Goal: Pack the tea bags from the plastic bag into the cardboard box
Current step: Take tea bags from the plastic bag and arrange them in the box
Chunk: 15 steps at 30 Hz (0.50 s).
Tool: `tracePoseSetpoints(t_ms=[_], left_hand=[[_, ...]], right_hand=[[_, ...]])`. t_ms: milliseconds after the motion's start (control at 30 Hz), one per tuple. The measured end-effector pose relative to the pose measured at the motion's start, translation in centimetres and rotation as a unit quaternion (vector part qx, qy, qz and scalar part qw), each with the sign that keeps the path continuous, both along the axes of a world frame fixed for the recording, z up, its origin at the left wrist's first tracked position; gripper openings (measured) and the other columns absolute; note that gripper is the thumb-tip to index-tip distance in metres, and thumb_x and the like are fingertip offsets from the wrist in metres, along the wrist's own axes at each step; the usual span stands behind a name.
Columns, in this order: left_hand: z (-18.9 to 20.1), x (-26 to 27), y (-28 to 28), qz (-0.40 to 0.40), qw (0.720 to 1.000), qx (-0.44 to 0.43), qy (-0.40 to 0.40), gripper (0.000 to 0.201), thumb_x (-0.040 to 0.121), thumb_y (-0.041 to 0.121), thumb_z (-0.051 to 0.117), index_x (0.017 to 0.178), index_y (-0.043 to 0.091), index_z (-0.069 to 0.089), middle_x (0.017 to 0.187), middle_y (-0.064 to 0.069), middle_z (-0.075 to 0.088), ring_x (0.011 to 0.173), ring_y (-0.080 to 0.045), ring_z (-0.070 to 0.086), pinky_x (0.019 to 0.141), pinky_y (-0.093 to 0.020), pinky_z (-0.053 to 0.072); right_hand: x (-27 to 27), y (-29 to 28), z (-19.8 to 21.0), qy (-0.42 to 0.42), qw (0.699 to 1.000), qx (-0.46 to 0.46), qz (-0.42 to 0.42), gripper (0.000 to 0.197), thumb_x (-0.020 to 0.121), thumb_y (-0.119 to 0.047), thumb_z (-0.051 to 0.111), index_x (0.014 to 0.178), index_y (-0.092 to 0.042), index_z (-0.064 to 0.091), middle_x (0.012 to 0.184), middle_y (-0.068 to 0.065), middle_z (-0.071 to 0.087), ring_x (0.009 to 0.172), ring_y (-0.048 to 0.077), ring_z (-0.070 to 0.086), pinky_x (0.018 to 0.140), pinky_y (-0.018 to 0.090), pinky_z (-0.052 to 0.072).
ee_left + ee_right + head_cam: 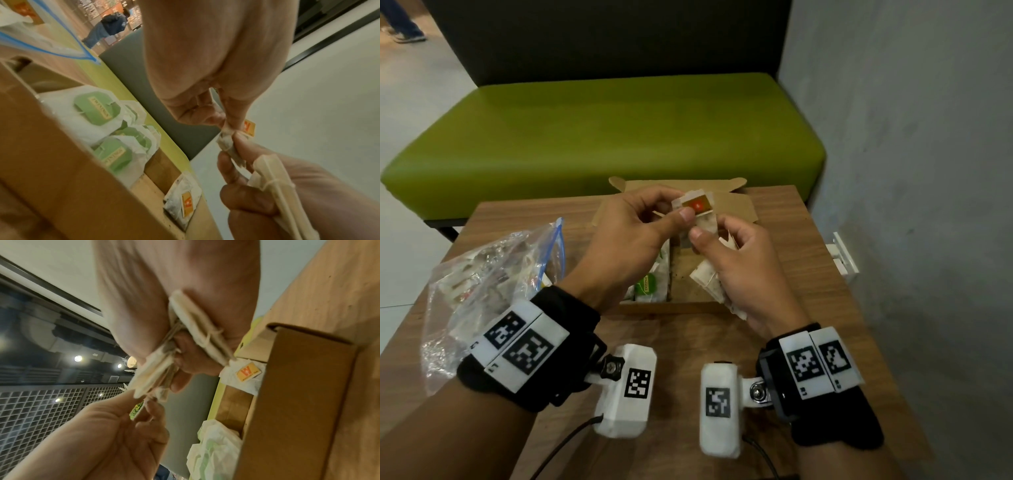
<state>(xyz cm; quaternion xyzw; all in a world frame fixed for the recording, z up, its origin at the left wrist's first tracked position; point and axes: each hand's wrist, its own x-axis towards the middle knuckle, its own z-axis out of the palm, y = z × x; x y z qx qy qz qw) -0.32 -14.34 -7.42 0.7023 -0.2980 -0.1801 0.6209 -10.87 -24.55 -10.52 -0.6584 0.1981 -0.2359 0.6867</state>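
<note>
One tea bag (697, 205) is pinched by the left hand (633, 240) above the box (739, 205), a bundle (712, 281) is clutched in the right hand (743, 270), and tangled strings risk a tear or a spill.

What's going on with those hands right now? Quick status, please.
Left hand pinches one orange-tagged tea bag. Right hand grips a bundle of tea bags. Both above open cardboard box. Nothing blocking.

The open cardboard box (681, 305) holds green-tagged tea bags (650, 284), and the crinkly plastic bag (482, 284) lies to its left.
</note>
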Motion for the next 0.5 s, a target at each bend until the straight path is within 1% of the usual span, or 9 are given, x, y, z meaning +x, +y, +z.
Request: tracePoseSetpoints(t_ms=[100,167,233,267,300,367,400,467,500], left_hand=[[0.1,0.4,0.1,0.007,0.999,0.031,-0.033,0.012,0.086,0.014,0.074,0.086,0.026,0.074,0.066,0.01,0.065,0.059,-0.001,0.057,0.051,-0.015,0.044],[0.2,0.5,0.1,0.005,0.998,0.05,-0.049,0.013,0.085,0.015,0.074,0.082,0.028,0.074,0.066,0.005,0.069,0.061,-0.004,0.061,0.051,-0.017,0.047],[0.4,0.8,-0.2,0.011,0.996,0.07,-0.061,0.01,0.086,0.016,0.075,0.083,0.025,0.074,0.071,-0.003,0.072,0.064,-0.008,0.063,0.051,-0.018,0.049],[0.5,1.0,-0.5,0.015,0.994,0.084,-0.062,0.006,0.086,0.017,0.075,0.084,0.022,0.075,0.073,-0.005,0.073,0.064,-0.01,0.064,0.052,-0.019,0.051],[0.5,1.2,-0.8,0.015,0.993,0.103,-0.061,0.003,0.086,0.017,0.075,0.086,0.019,0.075,0.075,-0.007,0.074,0.065,-0.011,0.065,0.053,-0.02,0.053],[0.5,1.6,-1.5,-0.005,0.986,0.156,-0.055,0.001,0.087,0.014,0.074,0.088,0.014,0.074,0.077,-0.008,0.074,0.061,-0.007,0.065,0.051,-0.018,0.053],[0.3,1.7,-1.9,-0.021,0.981,0.185,-0.057,0.002,0.087,0.012,0.073,0.086,0.013,0.074,0.076,-0.007,0.073,0.057,-0.003,0.064,0.049,-0.016,0.051],[-0.1,1.7,-3.0,-0.051,0.965,0.247,-0.078,0.003,0.087,0.013,0.074,0.085,0.015,0.074,0.072,-0.001,0.072,0.054,-0.001,0.063,0.049,-0.017,0.05],[-0.5,1.7,-3.6,-0.064,0.955,0.274,-0.094,0.001,0.086,0.014,0.075,0.086,0.015,0.075,0.072,0.0,0.072,0.058,-0.004,0.065,0.051,-0.021,0.051]], right_hand=[[0.0,0.0,-0.1,0.002,1.0,-0.011,-0.012,0.01,0.096,-0.02,0.069,0.104,-0.016,0.073,0.098,0.004,0.077,0.095,0.024,0.074,0.086,0.05,0.06],[0.1,-0.1,-0.4,0.012,0.999,-0.027,-0.038,0.007,0.095,-0.025,0.071,0.099,-0.019,0.073,0.095,0.004,0.077,0.091,0.023,0.073,0.082,0.051,0.061],[0.1,-0.3,-0.6,0.034,0.995,-0.016,-0.096,0.011,0.093,-0.037,0.07,0.095,-0.027,0.071,0.095,0.001,0.075,0.09,0.021,0.072,0.08,0.052,0.061],[0.1,-0.4,-0.6,0.041,0.991,0.01,-0.125,0.015,0.093,-0.042,0.068,0.095,-0.027,0.07,0.093,-0.001,0.074,0.088,0.02,0.072,0.08,0.05,0.062],[0.0,-0.7,-0.5,0.041,0.987,0.044,-0.15,0.021,0.095,-0.044,0.065,0.095,-0.024,0.069,0.087,-0.003,0.073,0.082,0.019,0.071,0.076,0.046,0.061],[-0.3,-1.4,-0.1,0.036,0.975,0.098,-0.194,0.031,0.101,-0.044,0.056,0.092,-0.016,0.068,0.071,-0.007,0.066,0.066,0.013,0.066,0.062,0.034,0.056],[-0.4,-1.7,0.1,0.034,0.97,0.117,-0.213,0.035,0.103,-0.043,0.051,0.089,-0.015,0.067,0.065,-0.008,0.063,0.06,0.009,0.064,0.056,0.029,0.053],[-0.5,-2.0,0.2,0.03,0.959,0.146,-0.24,0.04,0.106,-0.042,0.045,0.083,-0.017,0.066,0.064,-0.007,0.061,0.057,0.008,0.061,0.053,0.026,0.049],[-0.5,-2.0,0.2,0.029,0.956,0.159,-0.245,0.042,0.107,-0.042,0.043,0.082,-0.017,0.065,0.067,-0.005,0.061,0.06,0.01,0.06,0.055,0.027,0.048]])
